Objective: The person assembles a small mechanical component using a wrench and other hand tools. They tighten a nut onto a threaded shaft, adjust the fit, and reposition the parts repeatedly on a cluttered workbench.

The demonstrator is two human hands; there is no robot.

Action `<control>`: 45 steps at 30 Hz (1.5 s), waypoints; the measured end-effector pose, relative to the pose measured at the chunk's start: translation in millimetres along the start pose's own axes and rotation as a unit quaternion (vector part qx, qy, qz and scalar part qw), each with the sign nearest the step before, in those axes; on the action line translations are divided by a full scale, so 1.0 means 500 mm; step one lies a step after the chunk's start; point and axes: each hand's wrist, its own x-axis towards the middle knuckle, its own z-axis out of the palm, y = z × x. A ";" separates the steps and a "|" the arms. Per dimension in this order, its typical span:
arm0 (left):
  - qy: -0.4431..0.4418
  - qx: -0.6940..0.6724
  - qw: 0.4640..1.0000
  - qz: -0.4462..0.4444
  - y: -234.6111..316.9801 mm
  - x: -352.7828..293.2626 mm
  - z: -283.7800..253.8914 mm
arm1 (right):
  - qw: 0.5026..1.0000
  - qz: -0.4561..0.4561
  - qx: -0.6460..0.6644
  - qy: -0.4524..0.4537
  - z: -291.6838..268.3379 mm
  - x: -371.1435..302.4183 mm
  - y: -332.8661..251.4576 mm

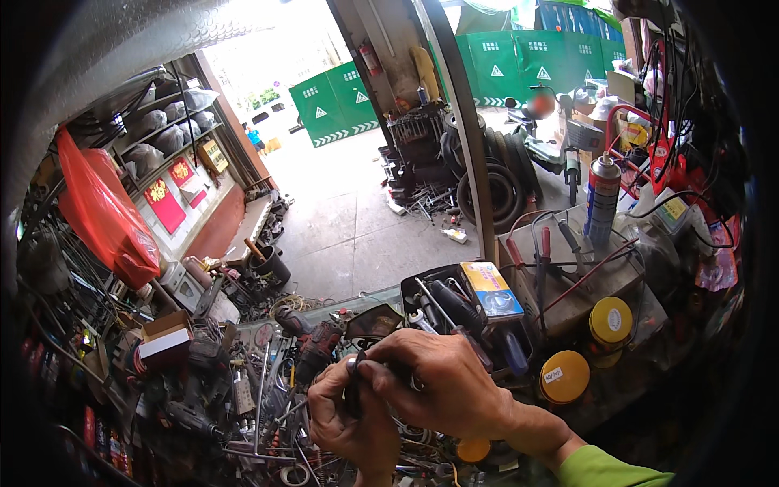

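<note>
Close together over the cluttered bench, my left hand [347,422] and my right hand [446,380] are both closed on one small dark part [352,396]. A shiny round metal end [352,365] shows at its top, between the fingertips. Its exact kind cannot be made out, since my fingers cover most of it. The right forearm, in a bright green sleeve [613,469], comes in from the lower right. Just beyond the hands lie a cordless drill [318,351] and a black bin of tools [442,304].
Loose tools and metal parts crowd the bench around a white-and-brown box [165,341]. At right stand yellow-lidded tubs [565,377], a spray can [602,199] and clamp leads [544,243]. A post [458,122] rises past the bench; tyres [491,199] lean behind it.
</note>
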 end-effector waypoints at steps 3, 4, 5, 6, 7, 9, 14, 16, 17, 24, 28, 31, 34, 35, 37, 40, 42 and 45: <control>0.002 -0.015 1.000 -0.016 -0.001 -0.001 -0.004 | 1.000 -0.005 0.008 -0.014 -0.005 -0.001 0.002; 0.000 -0.017 1.000 -0.014 -0.001 -0.001 -0.004 | 1.000 -0.004 0.007 -0.030 -0.007 -0.003 0.004; -0.002 -0.019 1.000 -0.013 -0.003 0.000 -0.004 | 1.000 -0.007 0.003 -0.029 -0.007 -0.004 0.005; -0.004 -0.021 1.000 -0.011 -0.004 0.000 -0.004 | 1.000 -0.009 0.000 -0.028 -0.006 -0.004 0.005; -0.005 -0.018 1.000 -0.009 -0.005 0.000 -0.003 | 1.000 -0.012 -0.003 -0.027 -0.005 -0.005 0.005; -0.008 -0.013 1.000 -0.005 -0.005 0.000 -0.002 | 1.000 -0.002 -0.012 -0.029 -0.009 -0.006 0.004; -0.003 0.022 1.000 -0.007 -0.002 0.002 0.002 | 0.999 -0.026 -0.021 0.005 -0.003 0.000 0.013; 0.000 -0.029 0.999 -0.035 0.004 0.012 0.006 | 1.000 -0.024 -0.009 0.010 0.000 0.000 0.017; 0.002 -0.080 0.995 -0.059 0.006 0.023 0.006 | 1.000 -0.022 -0.001 0.011 0.001 0.001 0.018; 0.061 -0.158 0.971 -0.166 -0.031 0.168 -0.064 | 0.998 -0.045 0.041 0.035 -0.010 -0.001 0.001; 0.047 -0.203 0.968 -0.142 -0.048 0.211 -0.091 | 0.995 -0.050 0.068 0.055 -0.015 0.002 -0.004; 0.022 -0.205 0.961 -0.186 -0.004 0.152 -0.094 | 0.990 -0.065 0.099 0.074 -0.024 0.000 -0.018; 0.013 -0.226 0.946 -0.230 0.013 0.095 -0.068 | 0.977 -0.077 0.159 0.119 -0.026 0.000 -0.025; -0.003 -0.233 0.942 -0.241 0.017 0.081 -0.058 | 0.969 -0.057 0.205 0.122 -0.033 -0.002 -0.035; -0.033 -0.242 0.939 -0.243 0.024 0.062 -0.041 | 0.944 -0.020 0.303 0.130 -0.053 -0.013 -0.052; -0.059 -0.236 0.939 -0.242 0.021 0.038 -0.028 | 0.865 -0.049 0.482 0.133 -0.070 -0.028 -0.041; -0.084 -0.238 0.932 -0.261 0.017 0.029 -0.014 | 0.829 -0.090 0.538 0.125 -0.082 -0.036 -0.025; -0.115 -0.260 0.914 -0.289 0.014 0.013 -0.001 | 0.752 -0.114 0.640 0.106 -0.093 -0.029 -0.006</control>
